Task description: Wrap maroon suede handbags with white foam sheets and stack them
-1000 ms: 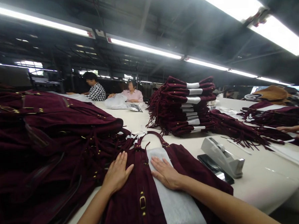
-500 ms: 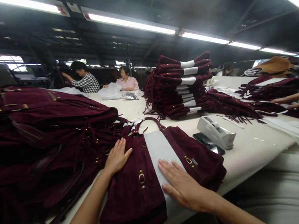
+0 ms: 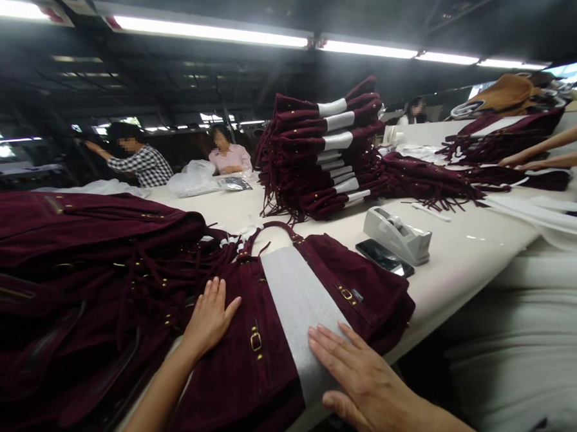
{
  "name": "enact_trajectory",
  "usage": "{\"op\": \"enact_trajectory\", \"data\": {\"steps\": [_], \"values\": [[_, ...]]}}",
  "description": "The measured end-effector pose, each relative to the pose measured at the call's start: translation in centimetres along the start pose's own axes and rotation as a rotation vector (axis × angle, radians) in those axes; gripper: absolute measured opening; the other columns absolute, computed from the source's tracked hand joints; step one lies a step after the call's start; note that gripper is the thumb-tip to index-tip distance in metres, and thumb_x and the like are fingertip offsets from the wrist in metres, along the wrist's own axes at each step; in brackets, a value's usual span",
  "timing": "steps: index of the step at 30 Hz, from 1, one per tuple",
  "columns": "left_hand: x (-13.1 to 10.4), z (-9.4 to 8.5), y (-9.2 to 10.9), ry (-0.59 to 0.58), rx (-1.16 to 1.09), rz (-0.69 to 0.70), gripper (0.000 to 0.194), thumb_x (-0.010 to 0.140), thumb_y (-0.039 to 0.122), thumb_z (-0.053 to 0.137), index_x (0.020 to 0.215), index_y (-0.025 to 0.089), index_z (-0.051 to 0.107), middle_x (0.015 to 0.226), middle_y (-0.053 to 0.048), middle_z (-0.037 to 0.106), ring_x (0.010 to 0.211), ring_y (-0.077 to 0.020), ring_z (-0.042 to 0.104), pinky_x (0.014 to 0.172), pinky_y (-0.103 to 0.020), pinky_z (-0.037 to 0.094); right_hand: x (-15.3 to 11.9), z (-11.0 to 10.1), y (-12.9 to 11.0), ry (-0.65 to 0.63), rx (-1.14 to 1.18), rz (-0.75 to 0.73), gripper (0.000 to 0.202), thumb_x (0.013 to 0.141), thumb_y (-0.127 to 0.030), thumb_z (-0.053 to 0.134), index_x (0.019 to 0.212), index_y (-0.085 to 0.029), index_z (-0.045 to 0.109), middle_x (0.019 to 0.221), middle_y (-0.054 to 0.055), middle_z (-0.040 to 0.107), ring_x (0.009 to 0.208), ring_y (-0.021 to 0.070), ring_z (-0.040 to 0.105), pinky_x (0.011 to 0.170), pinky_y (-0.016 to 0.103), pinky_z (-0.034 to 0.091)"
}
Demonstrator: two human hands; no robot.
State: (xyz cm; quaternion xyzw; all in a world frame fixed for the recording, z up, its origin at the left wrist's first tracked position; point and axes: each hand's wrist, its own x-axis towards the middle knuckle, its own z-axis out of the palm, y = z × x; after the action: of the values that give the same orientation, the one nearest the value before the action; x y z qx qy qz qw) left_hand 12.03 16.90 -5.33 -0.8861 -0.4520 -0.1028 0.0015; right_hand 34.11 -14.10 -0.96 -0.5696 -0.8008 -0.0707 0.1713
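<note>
The smooth white surface (image 3: 483, 231) carries a heap of burgundy fabric bags (image 3: 77, 253) at its left; at its near edge lies a burgundy, brass-buckled fabric bag (image 3: 272, 368), with a wide pale-grey strip (image 3: 300, 305) down it. Both hands are flat, gripping nothing: left hand (image 3: 211, 320) on the bag, right hand (image 3: 359, 376) over the strip (thumb spread). Beyond sit a grey tape dispenser (image 3: 398, 236) and a black phone (image 3: 380, 257).

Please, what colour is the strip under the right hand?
The strip is pale grey; the head view shows it best.
</note>
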Motion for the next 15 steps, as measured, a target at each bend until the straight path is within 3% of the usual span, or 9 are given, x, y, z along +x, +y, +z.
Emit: {"op": "enact_trajectory", "data": {"steps": [4,8,12,15], "values": [[-3.0,0.5,-0.3,0.033,-0.115,0.047,0.075,0.093,0.054,0.026,0.148,0.002,0.027,0.157,-0.022,0.019,0.147,-0.0323,0.012,0.116,-0.056,0.021,-0.9,1.7,-0.3,0.025,-0.015,0.050,0.061,0.099,-0.035,0.046,0.151,-0.011,0.026,0.155,0.011,0.030,0.144,0.0238,0.025,0.119,0.051,0.024],[-5.7,-0.1,0.3,0.021,-0.261,0.062,0.070,0.095,0.055,0.025,0.149,0.010,0.028,0.158,-0.018,0.018,0.148,-0.0272,0.010,0.118,-0.053,0.017,-1.5,4.1,-0.7,0.077,-0.050,0.084,0.059,0.099,-0.032,0.046,0.151,-0.012,0.027,0.156,0.009,0.029,0.145,0.0243,0.024,0.119,0.050,0.021],[-7.4,-1.9,1.3,-0.013,-0.409,0.065,0.069,0.094,0.060,0.028,0.144,0.013,0.040,0.158,-0.014,0.023,0.148,-0.0256,0.013,0.119,-0.051,0.013,-1.6,4.5,-0.5,0.124,-0.047,0.078,0.058,0.100,-0.031,0.047,0.151,-0.013,0.028,0.153,0.010,0.035,0.143,0.0241,0.028,0.118,0.048,0.021],[-9.2,-4.2,1.8,-0.040,-0.570,0.101,0.060,0.093,0.059,0.036,0.133,0.017,0.055,0.149,-0.012,0.043,0.144,-0.0256,0.027,0.120,-0.051,0.012,-1.5,4.1,-0.2,0.124,-0.030,0.060,0.057,0.100,-0.032,0.046,0.150,-0.013,0.030,0.150,0.011,0.040,0.141,0.0242,0.032,0.116,0.047,0.023]]}}
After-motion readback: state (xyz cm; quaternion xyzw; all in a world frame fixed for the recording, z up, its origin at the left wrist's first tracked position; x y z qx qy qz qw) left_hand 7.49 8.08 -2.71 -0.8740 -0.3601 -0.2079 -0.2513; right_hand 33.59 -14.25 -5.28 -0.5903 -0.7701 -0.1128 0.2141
